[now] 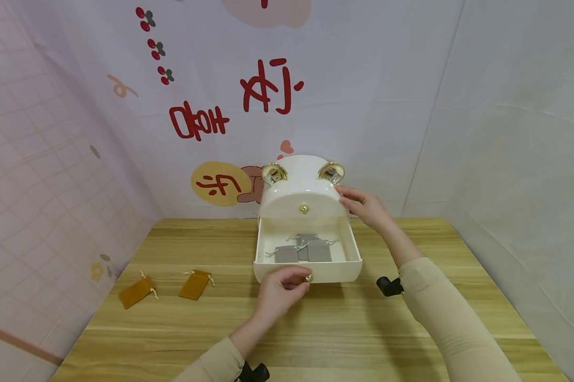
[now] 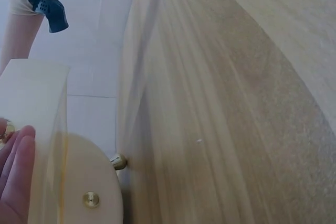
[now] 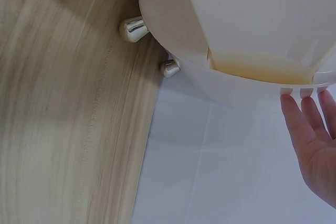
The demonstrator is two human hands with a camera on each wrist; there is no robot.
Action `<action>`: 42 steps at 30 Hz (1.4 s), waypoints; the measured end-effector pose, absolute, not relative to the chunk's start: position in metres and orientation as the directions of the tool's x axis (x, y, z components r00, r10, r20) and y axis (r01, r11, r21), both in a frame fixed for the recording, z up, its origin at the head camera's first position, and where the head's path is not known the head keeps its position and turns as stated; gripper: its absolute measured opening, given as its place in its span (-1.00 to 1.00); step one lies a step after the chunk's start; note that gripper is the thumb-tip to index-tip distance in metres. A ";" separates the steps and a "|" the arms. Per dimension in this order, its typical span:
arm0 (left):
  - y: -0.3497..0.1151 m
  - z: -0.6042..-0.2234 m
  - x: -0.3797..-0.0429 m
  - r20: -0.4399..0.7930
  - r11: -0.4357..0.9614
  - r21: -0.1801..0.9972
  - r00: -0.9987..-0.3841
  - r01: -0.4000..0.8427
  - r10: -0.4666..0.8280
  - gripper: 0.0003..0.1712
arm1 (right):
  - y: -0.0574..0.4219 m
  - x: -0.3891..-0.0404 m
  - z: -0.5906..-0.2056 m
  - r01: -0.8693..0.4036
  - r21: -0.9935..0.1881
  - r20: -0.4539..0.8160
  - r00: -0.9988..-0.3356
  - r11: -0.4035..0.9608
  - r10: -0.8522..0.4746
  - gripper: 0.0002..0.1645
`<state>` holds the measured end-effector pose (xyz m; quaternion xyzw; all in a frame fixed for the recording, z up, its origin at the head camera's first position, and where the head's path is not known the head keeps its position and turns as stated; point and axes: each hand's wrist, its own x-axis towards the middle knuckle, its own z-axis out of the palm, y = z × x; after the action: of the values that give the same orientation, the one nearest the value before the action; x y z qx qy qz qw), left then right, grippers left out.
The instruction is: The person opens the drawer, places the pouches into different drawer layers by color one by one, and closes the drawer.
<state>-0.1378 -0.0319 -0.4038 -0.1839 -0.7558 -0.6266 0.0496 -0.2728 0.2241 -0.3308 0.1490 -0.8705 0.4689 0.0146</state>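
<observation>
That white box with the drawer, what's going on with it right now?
A person has both hands on it. The left hand pinches the gold knob of the drawer, which stands open. The right hand rests its fingers against the side of the white box. Gray pouches lie inside the drawer; two mustard pouches lie on the table to the left.

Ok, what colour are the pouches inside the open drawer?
Plain grey; the pouches in the drawer show best in the head view.
</observation>
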 end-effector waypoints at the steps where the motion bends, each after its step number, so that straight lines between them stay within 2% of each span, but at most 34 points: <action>1: -0.031 -0.404 -0.138 0.308 0.145 0.929 -0.929 0.341 0.207 -0.75 | 0.224 -0.273 -0.331 -0.273 -0.812 0.165 -0.955 0.516 -0.246 -0.46; 7: -0.029 -0.407 -0.147 0.316 0.136 0.930 -0.932 0.341 0.179 -0.77 | 0.225 -0.273 -0.331 -0.272 -0.818 0.165 -0.955 0.506 -0.247 -0.46; 16: -0.025 -0.438 -0.181 0.306 0.162 0.929 -0.937 0.332 0.166 -0.74 | 0.225 -0.274 -0.333 -0.275 -0.818 0.167 -0.954 0.506 -0.249 -0.46; 26: -0.022 -0.442 -0.210 0.339 0.138 0.922 -0.927 0.362 0.164 -0.75 | 0.226 -0.277 -0.335 -0.268 -0.822 0.159 -0.956 0.503 -0.248 -0.47; 34: -0.018 -0.439 -0.232 0.318 0.160 0.928 -0.939 0.337 0.132 -0.76 | 0.238 -0.302 -0.361 -0.260 -0.847 0.163 -0.957 0.464 -0.238 -0.45; 42: -0.016 -0.440 -0.249 0.317 0.118 0.935 -0.937 0.334 0.145 -0.75 | 0.242 -0.303 -0.364 -0.289 -0.835 0.191 -0.950 0.467 -0.246 -0.44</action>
<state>-0.2486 -0.0163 -0.4395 -0.1611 -0.7441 -0.6442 0.0735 -0.3034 0.2420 -0.3645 0.1563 -0.8563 0.4918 0.0220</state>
